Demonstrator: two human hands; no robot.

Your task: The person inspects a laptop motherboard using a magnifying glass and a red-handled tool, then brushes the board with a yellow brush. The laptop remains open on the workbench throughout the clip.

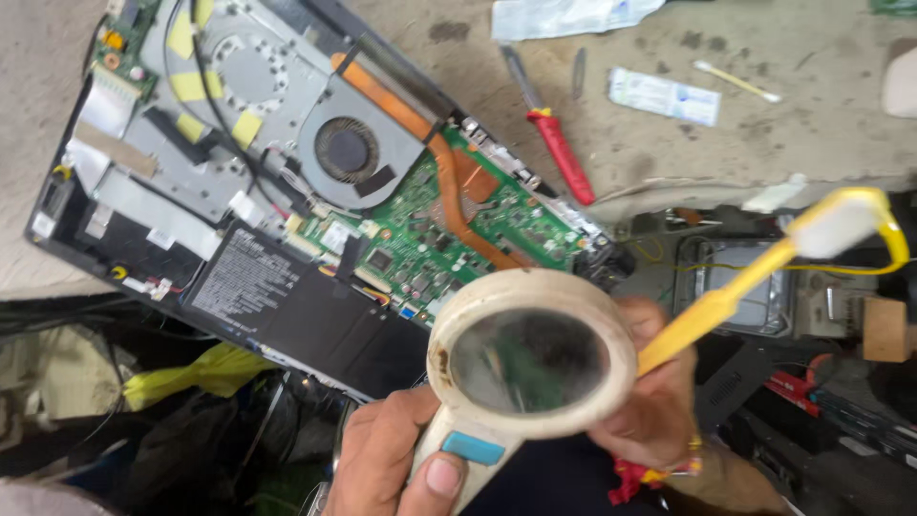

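Cream round magnifier (528, 358) gripped in left hand (387, 459), yellow plastic brush (764, 268) held in right hand (659, 406), opened laptop (287, 182) beneath.

The round plastic magnifying glass (528, 354) is cream-white with brown stains and a blue button on its handle (the lens looks smoky grey). The long plastic brush (755, 277) is bright yellow with a white head. The opened laptop (287, 182) shows a green circuit board, copper-orange heat pipe, grey fan, black battery and yellow tape patches. The screwdriver (554, 134) has a red handle. The tabletop (821, 124) is dusty grey-beige.
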